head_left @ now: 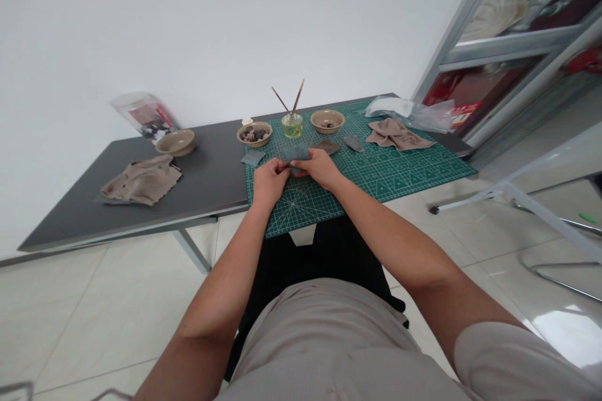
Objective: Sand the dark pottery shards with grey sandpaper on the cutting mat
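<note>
My left hand point(271, 183) is closed, its fingertips pinching a small dark piece point(288, 165) whose kind I cannot make out. Against it, my right hand point(320, 168) grips a blue-grey sheet that looks like sandpaper point(296, 151). Both hands meet above the green cutting mat point(294, 203). Just beyond the left hand lies another blue-grey sheet point(253, 158). Past the right hand are a brown sheet point(328, 146) and a grey sheet point(353, 143). A bowl of small dark and brownish lumps point(254, 134) stands behind the left hand.
A glass of yellowish liquid point(292, 126) holds two brushes. Beside it stands a bowl with few pieces point(328, 121). Brown cloths lie right point(397, 135) and left point(143, 180). At the left are another bowl point(176, 143) and a clear jar point(143, 114); plastic bags point(409, 111) lie back right.
</note>
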